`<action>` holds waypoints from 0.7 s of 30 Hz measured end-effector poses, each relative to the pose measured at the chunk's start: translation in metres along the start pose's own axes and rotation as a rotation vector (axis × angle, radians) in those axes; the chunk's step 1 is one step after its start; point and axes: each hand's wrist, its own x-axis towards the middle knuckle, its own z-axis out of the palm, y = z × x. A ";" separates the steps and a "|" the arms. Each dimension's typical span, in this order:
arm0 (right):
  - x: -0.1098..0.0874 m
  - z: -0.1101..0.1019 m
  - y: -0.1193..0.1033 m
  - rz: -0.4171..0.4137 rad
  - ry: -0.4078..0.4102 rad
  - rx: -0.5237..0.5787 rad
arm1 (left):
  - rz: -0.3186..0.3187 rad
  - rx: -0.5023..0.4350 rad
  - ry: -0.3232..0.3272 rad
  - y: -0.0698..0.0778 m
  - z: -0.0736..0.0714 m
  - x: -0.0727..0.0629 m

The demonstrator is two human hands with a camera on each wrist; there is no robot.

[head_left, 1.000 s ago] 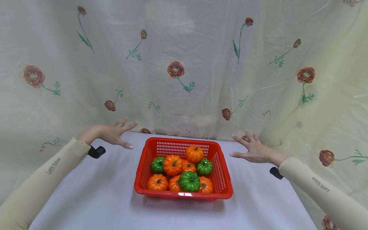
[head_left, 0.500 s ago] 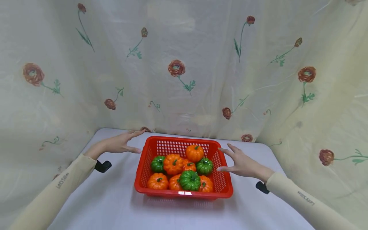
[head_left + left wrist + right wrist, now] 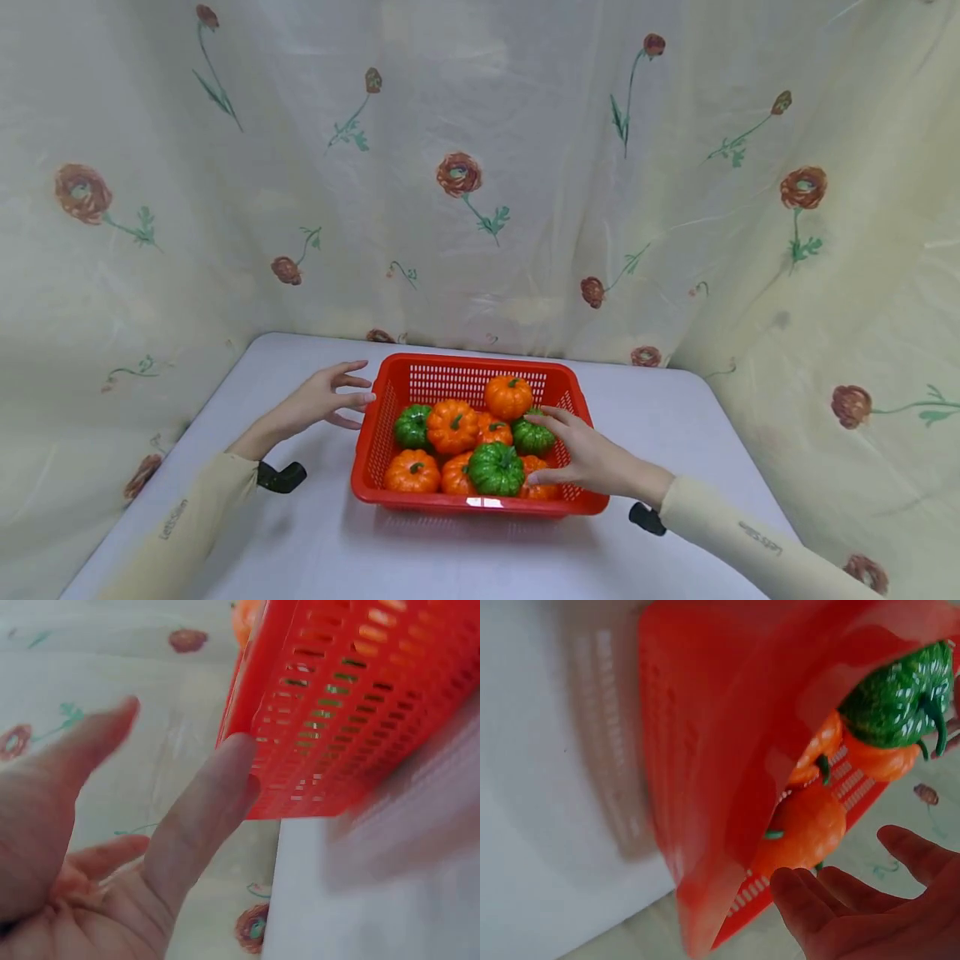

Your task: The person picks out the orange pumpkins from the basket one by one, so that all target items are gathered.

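Note:
A red plastic basket (image 3: 420,363) holds several small orange and green pumpkins. My left hand (image 3: 318,402) is at the basket's left side, thumb and fingers spread apart; in the left wrist view a fingertip (image 3: 238,750) overlaps the red rim (image 3: 259,667). Over the right part of the basket reaches my right hand (image 3: 596,457), its thumb apart from its fingers and nothing held. Its fingers are close to the right green pumpkin (image 3: 531,435), and its thumb overlaps an orange pumpkin (image 3: 542,492) at the front right. Another green pumpkin (image 3: 495,469) lies on top near the front.
The basket stands on a white-covered table (image 3: 450,567). A floral curtain (image 3: 525,208) hangs behind the table and along both sides. Dark wrist-worn pieces sit below each wrist, the left one (image 3: 282,477) and the right one (image 3: 647,518).
My right hand has moved left and down, from outside the basket to over its right part. My left hand has come lower and slightly right, to the left rim. The basket stays put.

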 end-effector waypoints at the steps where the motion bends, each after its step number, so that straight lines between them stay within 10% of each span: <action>1: 0.000 0.002 -0.002 -0.003 -0.007 0.007 | -0.009 -0.033 0.017 -0.003 0.001 0.000; 21: 0.014 0.025 -0.020 -0.082 -0.072 0.063 | -0.109 -0.365 0.106 -0.044 0.017 0.001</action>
